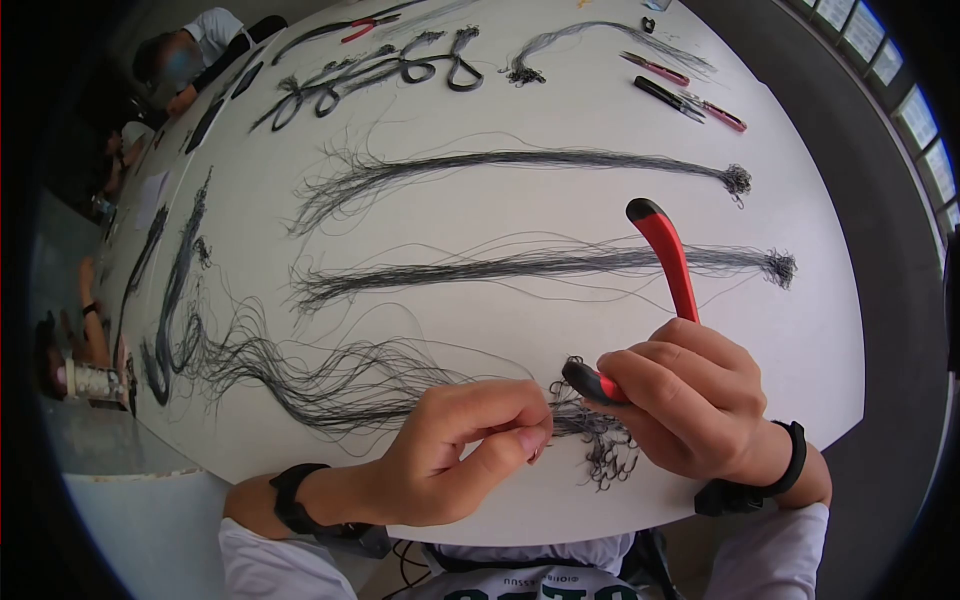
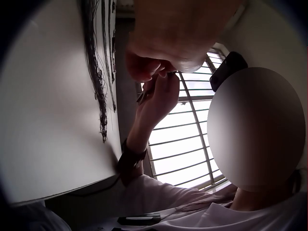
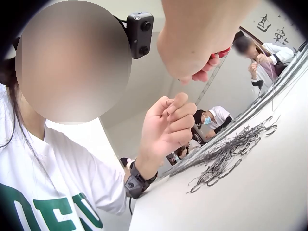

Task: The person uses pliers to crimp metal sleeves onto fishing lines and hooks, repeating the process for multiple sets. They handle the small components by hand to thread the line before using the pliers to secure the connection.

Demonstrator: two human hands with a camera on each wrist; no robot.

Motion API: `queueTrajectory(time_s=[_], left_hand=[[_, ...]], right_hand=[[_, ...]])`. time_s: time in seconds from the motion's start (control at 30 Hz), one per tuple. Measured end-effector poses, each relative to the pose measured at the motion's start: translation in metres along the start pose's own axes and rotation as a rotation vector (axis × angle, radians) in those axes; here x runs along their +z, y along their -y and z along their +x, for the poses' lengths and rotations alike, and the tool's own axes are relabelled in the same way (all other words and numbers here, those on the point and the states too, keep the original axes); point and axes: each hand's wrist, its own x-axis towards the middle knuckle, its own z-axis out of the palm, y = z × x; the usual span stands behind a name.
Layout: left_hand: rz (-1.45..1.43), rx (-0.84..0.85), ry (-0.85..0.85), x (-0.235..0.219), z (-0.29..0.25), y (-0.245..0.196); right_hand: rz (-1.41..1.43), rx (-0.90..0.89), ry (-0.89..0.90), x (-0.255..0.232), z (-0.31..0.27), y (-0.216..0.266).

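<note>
In the head view my right hand (image 1: 690, 400) grips red pliers (image 1: 672, 262) with black-tipped handles, their working end hidden by the hand. My left hand (image 1: 475, 450) is just left of it, thumb and forefinger pinched together; a thin strand seems to be between them, too small to tell surely. Below both hands lies a bundle of dark thin strands (image 1: 340, 385) with curled hook-like ends (image 1: 610, 455). The right wrist view shows the left hand (image 3: 171, 122) with curled fingers beneath the right hand (image 3: 192, 53), above the curled ends (image 3: 221, 168).
Two straight strand bundles (image 1: 520, 158) (image 1: 500, 268) lie farther back on the white table (image 1: 420, 215). Looped bundles (image 1: 465, 75), cutters (image 1: 670, 98) and another red tool (image 1: 370, 22) lie beyond. Other people sit along the left side.
</note>
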Motion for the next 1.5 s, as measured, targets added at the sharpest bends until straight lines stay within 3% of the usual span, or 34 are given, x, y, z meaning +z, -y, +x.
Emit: queueTrajectory(time_s=[0.13, 0.47, 0.53, 0.63, 0.77, 1.07, 1.17, 1.33, 1.5], left_hand=[[-0.115, -0.159, -0.012, 0.002, -0.001, -0.006], [-0.284, -0.076, 0.054, 0.005, -0.005, 0.004], [-0.232, -0.061, 0.146, 0.003, -0.003, 0.001], [-0.368, -0.164, 0.194, 0.004, -0.004, -0.001], [-0.391, -0.171, 0.193, 0.006, -0.003, 0.003], [-0.52, -0.202, 0.115, 0.008, -0.003, 0.008], [-0.374, -0.127, 0.066, 0.006, -0.002, 0.008], [-0.056, 0.079, -0.164, 0.001, 0.002, 0.005], [-0.185, 0.116, -0.257, -0.001, 0.001, 0.006]], right_hand=[[-0.028, -0.031, -0.011, 0.001, -0.001, 0.0], [-0.054, -0.011, -0.011, -0.002, 0.0, 0.0], [-0.053, -0.007, -0.005, -0.001, -0.001, -0.001], [-0.05, -0.015, -0.005, 0.001, -0.004, -0.002], [-0.037, 0.016, 0.022, 0.003, -0.007, -0.004], [-0.001, 0.079, 0.04, 0.005, -0.007, -0.008], [0.032, 0.102, 0.045, 0.002, -0.005, -0.007], [0.048, 0.148, 0.074, -0.005, -0.002, -0.003], [0.116, 0.238, 0.108, -0.008, -0.001, 0.001]])
